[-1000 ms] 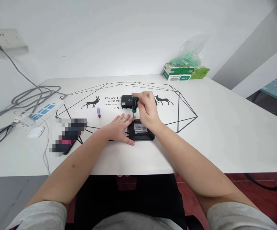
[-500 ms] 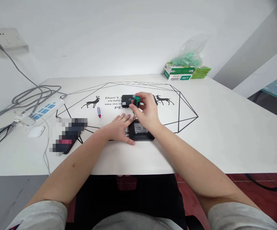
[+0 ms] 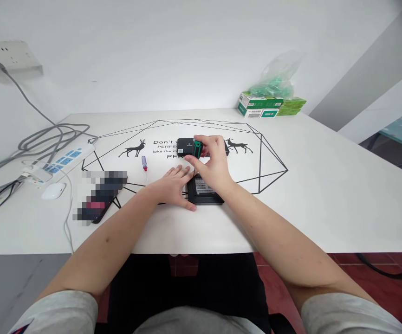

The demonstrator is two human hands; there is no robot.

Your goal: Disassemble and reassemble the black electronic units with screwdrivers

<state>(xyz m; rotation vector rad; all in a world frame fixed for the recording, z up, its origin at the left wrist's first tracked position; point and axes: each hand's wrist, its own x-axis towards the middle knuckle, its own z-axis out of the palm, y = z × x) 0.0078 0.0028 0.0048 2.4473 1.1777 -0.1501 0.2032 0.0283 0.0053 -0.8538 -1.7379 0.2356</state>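
Note:
My right hand (image 3: 214, 162) grips the green and black handle of a screwdriver (image 3: 197, 149), its shaft pointing down. The tip meets the far left corner of a flat black drive with a label (image 3: 206, 198), as far as I can see. Against that drive's left edge rests my left hand (image 3: 176, 186), fingers spread and lying flat. Behind the screwdriver another black drive (image 3: 184, 146) lies on the table, partly covered by my right hand. A small screwdriver with a purple handle (image 3: 144, 162) lies to the left.
A dark phone (image 3: 108, 197), partly blurred out, lies left of my left forearm. Farther left are a white earbud case (image 3: 54, 190), a power strip (image 3: 69, 160) and coiled grey cable (image 3: 37, 139). Green and white boxes (image 3: 261, 104) with a plastic bag on top stand by the wall.
The screwdriver handle has turned slightly in my right hand, and the fingers have shifted around it. My left hand stays in place beside the drive.

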